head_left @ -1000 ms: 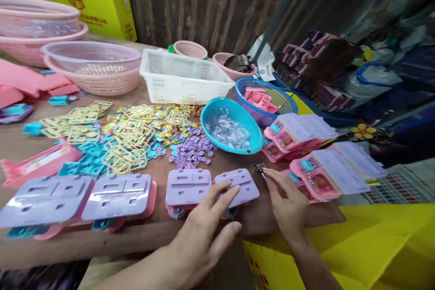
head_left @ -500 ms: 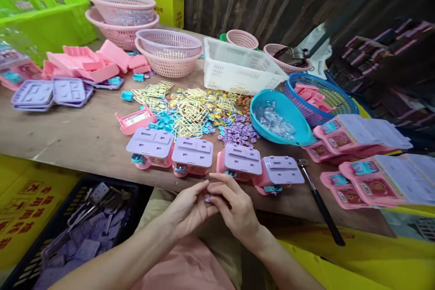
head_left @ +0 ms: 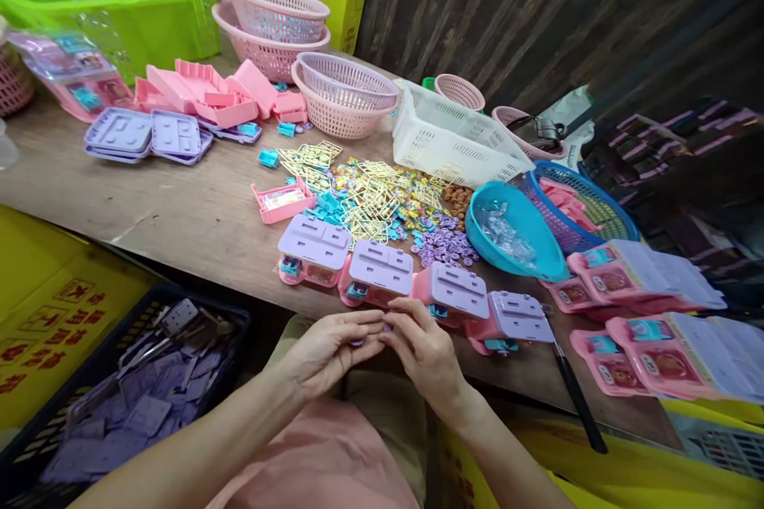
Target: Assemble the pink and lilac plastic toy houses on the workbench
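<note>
My left hand (head_left: 325,350) and my right hand (head_left: 421,354) meet in front of me, just below the table's near edge. Their fingertips pinch a small purple piece (head_left: 358,342) between them. Right above them, a row of pink toy cases with purple lids (head_left: 382,266) lies along the table's edge. Behind that row lie a pile of small purple discs (head_left: 445,242) and cream plastic frames (head_left: 364,207).
A teal bowl (head_left: 537,242) of clear pieces and a blue basket (head_left: 597,207) stand at the right, with finished pink packs (head_left: 645,350) nearer. A black-handled tool (head_left: 576,398) overhangs the edge. A white crate (head_left: 454,143), pink baskets (head_left: 343,91) behind. Dark crate of purple lids (head_left: 131,406) at lower left.
My hands left the cases and the tool on the table and came together below the edge, pinching a small purple piece. My view swung left, so the green crate and dark crate show.
</note>
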{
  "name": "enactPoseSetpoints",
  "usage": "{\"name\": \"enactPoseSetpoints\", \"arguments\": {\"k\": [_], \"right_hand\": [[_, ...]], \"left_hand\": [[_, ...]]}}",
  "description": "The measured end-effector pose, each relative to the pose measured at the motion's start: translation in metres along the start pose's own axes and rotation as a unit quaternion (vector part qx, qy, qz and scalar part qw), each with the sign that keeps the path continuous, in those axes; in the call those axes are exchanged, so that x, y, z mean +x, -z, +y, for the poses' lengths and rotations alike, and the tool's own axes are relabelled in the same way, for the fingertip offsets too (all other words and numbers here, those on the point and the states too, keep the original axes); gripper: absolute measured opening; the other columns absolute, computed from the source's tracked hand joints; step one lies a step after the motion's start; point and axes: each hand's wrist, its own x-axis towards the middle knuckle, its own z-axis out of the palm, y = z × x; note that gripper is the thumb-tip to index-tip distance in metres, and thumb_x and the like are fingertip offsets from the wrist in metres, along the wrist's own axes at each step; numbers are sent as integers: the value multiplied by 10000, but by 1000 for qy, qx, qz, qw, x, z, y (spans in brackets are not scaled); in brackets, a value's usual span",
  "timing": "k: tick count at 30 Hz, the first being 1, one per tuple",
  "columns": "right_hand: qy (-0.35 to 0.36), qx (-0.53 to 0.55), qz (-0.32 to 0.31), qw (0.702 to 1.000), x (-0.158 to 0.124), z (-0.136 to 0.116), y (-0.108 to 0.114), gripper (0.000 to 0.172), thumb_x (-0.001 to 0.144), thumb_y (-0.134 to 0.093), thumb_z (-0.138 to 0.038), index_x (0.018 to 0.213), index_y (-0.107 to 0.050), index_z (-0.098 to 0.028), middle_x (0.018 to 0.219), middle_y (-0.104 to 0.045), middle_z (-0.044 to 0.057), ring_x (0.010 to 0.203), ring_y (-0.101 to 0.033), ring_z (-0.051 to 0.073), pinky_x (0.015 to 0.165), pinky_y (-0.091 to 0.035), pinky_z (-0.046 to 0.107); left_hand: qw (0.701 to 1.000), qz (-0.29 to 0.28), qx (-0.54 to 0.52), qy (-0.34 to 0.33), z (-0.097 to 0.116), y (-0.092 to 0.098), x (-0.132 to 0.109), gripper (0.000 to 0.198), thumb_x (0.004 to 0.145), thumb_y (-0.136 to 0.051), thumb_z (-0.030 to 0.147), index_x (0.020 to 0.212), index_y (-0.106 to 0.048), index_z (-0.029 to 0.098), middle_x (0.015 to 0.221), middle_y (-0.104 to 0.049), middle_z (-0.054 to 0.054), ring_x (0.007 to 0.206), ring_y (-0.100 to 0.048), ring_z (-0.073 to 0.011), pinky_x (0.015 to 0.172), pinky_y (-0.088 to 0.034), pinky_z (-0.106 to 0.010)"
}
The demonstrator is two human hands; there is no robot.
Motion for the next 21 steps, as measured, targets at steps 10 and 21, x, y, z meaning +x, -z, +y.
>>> {"name": "enactPoseSetpoints", "arguments": {"k": [10,21], "right_hand": [[-38,32,-17,999,11,-11,-15,140,907,-449,-163,865,-582,-175,732,-614,24,659,-594,128,612,-478,213],[-115,39,-6,993,4,-10,-20,176,902,-433,-213,764,-539,-185,649,-598,6,560,-581,112,526,-456,201]], "left_hand": [[999,-21,-4,-27,0,12,8,125,746,-603,-2,828,-673,59,687,-619,-32,513,-524,-27,495,-434,-111],[787,33,553,-273,44,13,0,275,766,-596,332,987,-626,172,640,-521,15,574,-447,-109,568,-323,-222]]}}
